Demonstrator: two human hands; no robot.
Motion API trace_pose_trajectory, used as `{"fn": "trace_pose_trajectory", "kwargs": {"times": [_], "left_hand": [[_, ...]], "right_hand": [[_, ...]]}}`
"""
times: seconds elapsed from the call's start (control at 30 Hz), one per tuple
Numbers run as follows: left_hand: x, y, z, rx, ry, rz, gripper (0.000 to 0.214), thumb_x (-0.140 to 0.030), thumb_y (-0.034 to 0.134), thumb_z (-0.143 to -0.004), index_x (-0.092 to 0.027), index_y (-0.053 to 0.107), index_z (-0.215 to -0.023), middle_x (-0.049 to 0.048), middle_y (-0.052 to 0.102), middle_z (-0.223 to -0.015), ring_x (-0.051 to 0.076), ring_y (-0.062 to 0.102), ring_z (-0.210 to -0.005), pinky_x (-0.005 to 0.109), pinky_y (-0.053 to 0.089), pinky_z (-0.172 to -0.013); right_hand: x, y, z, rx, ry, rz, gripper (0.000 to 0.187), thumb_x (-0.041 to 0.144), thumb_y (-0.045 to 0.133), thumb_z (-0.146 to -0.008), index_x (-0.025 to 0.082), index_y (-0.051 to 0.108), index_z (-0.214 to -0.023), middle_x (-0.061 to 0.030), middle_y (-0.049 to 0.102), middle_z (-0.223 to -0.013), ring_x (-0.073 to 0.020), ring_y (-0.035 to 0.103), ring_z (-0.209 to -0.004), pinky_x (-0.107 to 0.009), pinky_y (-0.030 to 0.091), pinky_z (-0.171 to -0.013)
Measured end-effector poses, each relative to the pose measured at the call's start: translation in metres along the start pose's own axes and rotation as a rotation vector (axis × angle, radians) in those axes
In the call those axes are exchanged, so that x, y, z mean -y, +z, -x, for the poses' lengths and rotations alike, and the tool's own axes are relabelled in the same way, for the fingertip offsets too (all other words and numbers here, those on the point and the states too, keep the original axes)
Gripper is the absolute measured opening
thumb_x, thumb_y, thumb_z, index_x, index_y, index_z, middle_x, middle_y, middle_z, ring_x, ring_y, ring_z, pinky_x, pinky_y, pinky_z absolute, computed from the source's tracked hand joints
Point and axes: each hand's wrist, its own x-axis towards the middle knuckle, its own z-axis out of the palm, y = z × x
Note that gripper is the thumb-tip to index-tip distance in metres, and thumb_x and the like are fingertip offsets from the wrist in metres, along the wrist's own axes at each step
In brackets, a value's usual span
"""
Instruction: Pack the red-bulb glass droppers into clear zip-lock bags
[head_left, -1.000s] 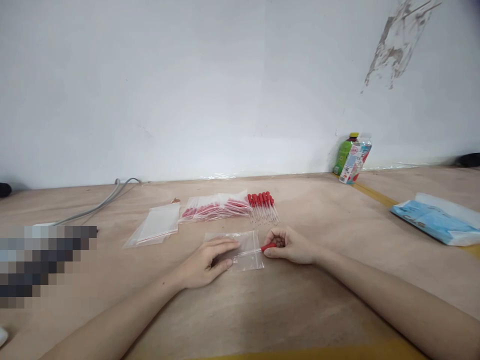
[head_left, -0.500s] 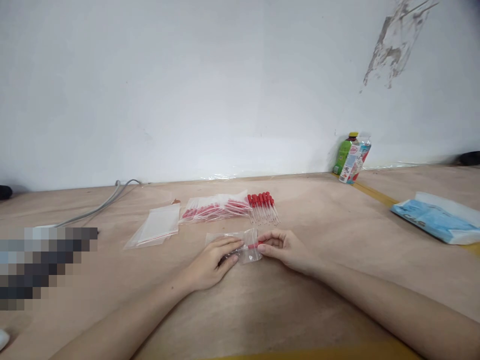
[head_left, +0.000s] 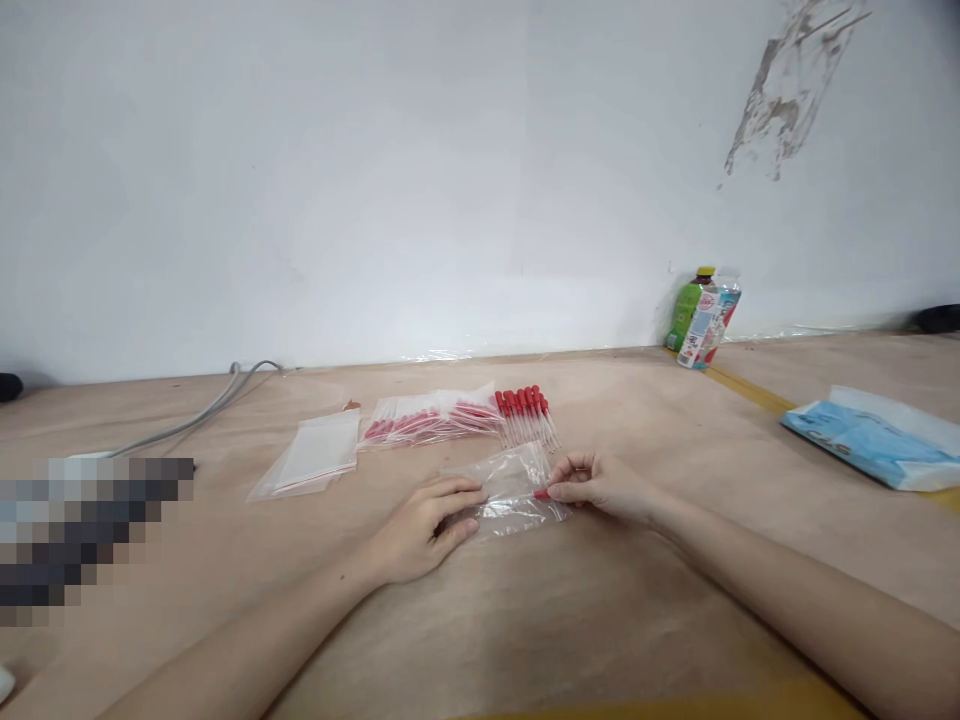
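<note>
A clear plastic bag [head_left: 517,480] lies on the table between my hands. My left hand [head_left: 427,525] rests at its left end, fingers stretched out and thumb apart. At the bag's right end, my right hand [head_left: 592,485] pinches the red bulb of a dropper [head_left: 541,493]. A thin clear line, seemingly its stem, runs left across the bag; whether the fingers grip it through the plastic I cannot tell. Behind the bag, several red-bulbed droppers [head_left: 525,400] lie side by side. Left of them are bags with droppers inside [head_left: 420,422].
Flat clear bags [head_left: 319,455] are stacked at the left, near a grey cable [head_left: 195,415] and a pixelated object [head_left: 90,530]. A blue-and-white packet [head_left: 877,440] lies at the right. Two bottles [head_left: 701,318] stand near the wall.
My right hand has shifted right with the dropper's red bulb. More of the clear bag now shows between my hands, spread to the right. My left hand has barely moved.
</note>
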Motion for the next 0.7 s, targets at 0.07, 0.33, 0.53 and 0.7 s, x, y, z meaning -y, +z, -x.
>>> {"fn": "trace_pose_trajectory", "kwargs": {"times": [0.07, 0.33, 0.53, 0.7], "left_hand": [[0.0001, 0.0008, 0.0003, 0.001, 0.001, 0.0, 0.032, -0.027, 0.044, -0.087, -0.023, 0.052, -0.119, 0.0055, 0.052, -0.12, 0.019, 0.046, -0.112, 0.036, 0.037, -0.095], [-0.0006, 0.0013, -0.001, 0.0, 0.007, 0.004, 0.032, -0.027, 0.041, -0.089, -0.024, 0.053, -0.118, 0.0044, 0.052, -0.121, 0.019, 0.045, -0.113, 0.035, 0.036, -0.096], [0.0015, 0.0032, -0.0006, 0.015, 0.003, -0.03, 0.031, -0.029, 0.041, -0.089, -0.025, 0.053, -0.118, 0.0051, 0.05, -0.123, 0.02, 0.044, -0.114, 0.037, 0.035, -0.096], [0.0013, 0.0032, -0.0011, 0.017, 0.016, -0.027, 0.032, -0.03, 0.042, -0.089, -0.026, 0.051, -0.12, 0.0048, 0.05, -0.123, 0.019, 0.044, -0.114, 0.037, 0.035, -0.096]], "right_hand": [[0.0007, -0.0023, 0.0001, 0.027, 0.022, -0.021, 0.022, 0.028, 0.074, -0.054, 0.014, 0.061, -0.066, 0.0024, 0.06, -0.055, -0.0061, 0.049, -0.048, -0.019, 0.038, -0.049], [-0.0016, 0.0011, -0.0021, 0.042, 0.015, -0.267, 0.018, 0.026, 0.071, -0.06, 0.015, 0.061, -0.071, 0.0011, 0.062, -0.063, -0.0078, 0.055, -0.055, -0.022, 0.044, -0.059], [-0.0044, -0.0034, -0.0043, 0.222, 0.033, -0.024, 0.033, 0.028, 0.075, -0.053, 0.014, 0.063, -0.081, -0.0004, 0.063, -0.069, -0.011, 0.056, -0.063, -0.026, 0.043, -0.065], [-0.0024, 0.0007, -0.0058, 0.17, -0.212, 0.266, 0.025, 0.038, 0.068, -0.062, 0.014, 0.061, -0.065, 0.0024, 0.054, -0.063, -0.0082, 0.046, -0.057, -0.022, 0.036, -0.054]]}}
